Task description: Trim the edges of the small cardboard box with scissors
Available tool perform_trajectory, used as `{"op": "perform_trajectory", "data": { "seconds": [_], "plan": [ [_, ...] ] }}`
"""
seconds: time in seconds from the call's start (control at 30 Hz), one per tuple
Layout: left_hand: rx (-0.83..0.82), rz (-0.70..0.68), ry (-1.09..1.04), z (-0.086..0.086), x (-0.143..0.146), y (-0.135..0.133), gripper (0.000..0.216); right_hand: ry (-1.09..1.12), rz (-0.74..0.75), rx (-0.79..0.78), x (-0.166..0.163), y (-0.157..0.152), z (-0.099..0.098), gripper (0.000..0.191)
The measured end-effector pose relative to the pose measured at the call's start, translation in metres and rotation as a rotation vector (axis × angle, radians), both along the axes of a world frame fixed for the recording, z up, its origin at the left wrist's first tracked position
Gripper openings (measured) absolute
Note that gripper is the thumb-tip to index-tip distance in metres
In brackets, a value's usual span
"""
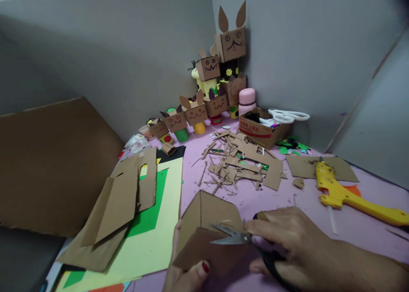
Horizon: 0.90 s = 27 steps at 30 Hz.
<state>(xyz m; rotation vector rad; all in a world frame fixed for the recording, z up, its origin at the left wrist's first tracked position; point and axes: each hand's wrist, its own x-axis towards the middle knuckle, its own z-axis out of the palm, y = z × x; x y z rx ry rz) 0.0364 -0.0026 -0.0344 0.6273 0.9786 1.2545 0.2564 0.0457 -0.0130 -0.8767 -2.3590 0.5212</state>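
Note:
My left hand [188, 275] pinches the lower edge of a folded brown cardboard piece [207, 219], thumb on top. My right hand [297, 245] grips black-handled scissors [230, 236], whose blades are parted and lie across the cardboard's right part. Both hands are low in the view, at the near edge of the pink tabletop [287, 202].
A heap of cardboard scraps [239, 160] lies behind the hands. A yellow glue gun [345, 196] rests at the right. Cut cardboard sheets [121, 202] lie on green and yellow paper at the left. Cardboard rabbit figures [220, 83], a pink bottle and a small box with white scissors [287, 116] fill the corner.

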Motion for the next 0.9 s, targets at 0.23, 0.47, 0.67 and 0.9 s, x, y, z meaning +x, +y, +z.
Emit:
{"op": "perform_trajectory", "data": {
  "seconds": [0.23, 0.47, 0.67, 0.9],
  "plan": [
    [0.026, -0.01, 0.069, 0.0, -0.002, 0.004, 0.073, -0.046, -0.06, -0.085, 0.001, -0.004, 0.007, 0.048],
    [0.025, 0.006, 0.121, 0.003, 0.0, 0.004, 0.072, -0.058, -0.026, -0.138, 0.002, -0.003, 0.004, 0.036],
    [0.026, 0.012, 0.137, 0.003, 0.003, 0.007, 0.077, -0.018, 0.064, -0.062, 0.001, 0.0, -0.011, 0.023],
    [0.034, -0.026, 0.08, -0.003, 0.002, 0.004, 0.073, 0.066, 0.104, 0.075, 0.005, -0.001, -0.017, 0.016]
  ]
}}
